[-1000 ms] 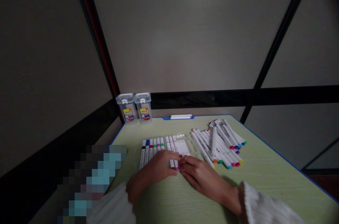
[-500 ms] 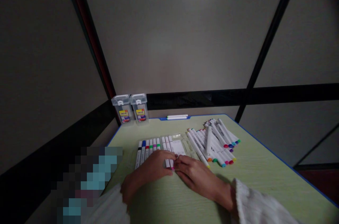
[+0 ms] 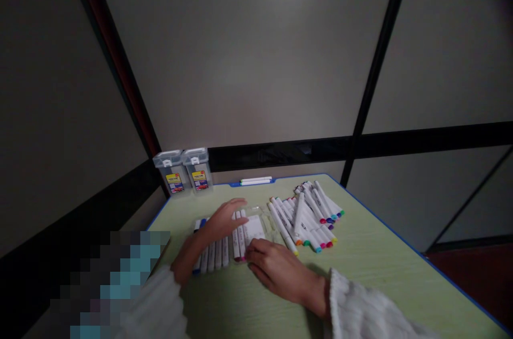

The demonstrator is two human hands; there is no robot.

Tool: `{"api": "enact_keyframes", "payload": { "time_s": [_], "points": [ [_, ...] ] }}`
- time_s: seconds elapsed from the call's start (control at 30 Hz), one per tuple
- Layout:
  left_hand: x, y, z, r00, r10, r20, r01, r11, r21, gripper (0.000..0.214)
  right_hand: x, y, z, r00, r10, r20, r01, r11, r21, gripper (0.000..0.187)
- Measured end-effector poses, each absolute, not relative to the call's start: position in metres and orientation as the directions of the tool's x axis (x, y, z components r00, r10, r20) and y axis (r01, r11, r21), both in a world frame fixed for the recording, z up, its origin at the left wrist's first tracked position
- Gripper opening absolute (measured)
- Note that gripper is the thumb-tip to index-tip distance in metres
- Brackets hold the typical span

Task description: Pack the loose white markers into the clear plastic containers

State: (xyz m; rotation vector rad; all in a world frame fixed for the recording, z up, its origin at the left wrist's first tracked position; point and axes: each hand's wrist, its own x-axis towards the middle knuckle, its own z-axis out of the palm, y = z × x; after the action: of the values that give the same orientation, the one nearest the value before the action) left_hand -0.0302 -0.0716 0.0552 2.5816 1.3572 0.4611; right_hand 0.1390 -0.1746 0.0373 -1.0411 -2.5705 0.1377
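A clear plastic tray (image 3: 267, 217) lies flat on the table, with white markers (image 3: 239, 243) side by side in its left part and a white card (image 3: 254, 227) showing on the right. Over the upper ends of these markers is my left hand (image 3: 220, 221), its thumb and fingers apart. Beneath its wrist is another row of white markers (image 3: 214, 259), partly hidden. My right hand (image 3: 276, 267) rests at the tray's near edge with fingers curled together, fingertips by the markers' pink lower ends. Whatever those fingertips pinch is hidden.
A loose pile of white markers (image 3: 308, 219) with coloured ends lies right of the tray. Two clear lidded boxes (image 3: 196, 171) stand at the back left. Two markers (image 3: 255, 181) lie in a blue groove at the far edge. A wall (image 3: 248, 88) rises behind the table (image 3: 224, 307).
My left hand has moved up from the markers' lower ends to their upper ends, and its fingers have spread. My right hand stays by the tray's near edge. The whole view has shifted slightly.
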Motion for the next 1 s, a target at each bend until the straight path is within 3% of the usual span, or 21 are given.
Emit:
{"api": "enact_keyframes", "payload": {
  "time_s": [0.3, 0.63, 1.0],
  "points": [
    [0.006, -0.020, 0.022, 0.347, 0.901, 0.261, 0.901, -0.398, 0.175, 0.049, 0.137, -0.176, 0.042, -0.672, 0.677, 0.301, 0.674, 0.727, -0.132, 0.018],
    [0.021, 0.018, 0.014, 0.302, 0.884, 0.356, 0.930, -0.356, 0.096, 0.045, 0.136, -0.178, 0.041, -0.666, 0.668, 0.333, 0.679, 0.727, -0.100, 0.018],
    [0.024, 0.029, 0.013, 0.307, 0.919, 0.248, 0.933, -0.342, 0.113, 0.055, 0.135, -0.178, 0.041, -0.647, 0.696, 0.312, 0.695, 0.706, -0.135, 0.023]
  ]
}}
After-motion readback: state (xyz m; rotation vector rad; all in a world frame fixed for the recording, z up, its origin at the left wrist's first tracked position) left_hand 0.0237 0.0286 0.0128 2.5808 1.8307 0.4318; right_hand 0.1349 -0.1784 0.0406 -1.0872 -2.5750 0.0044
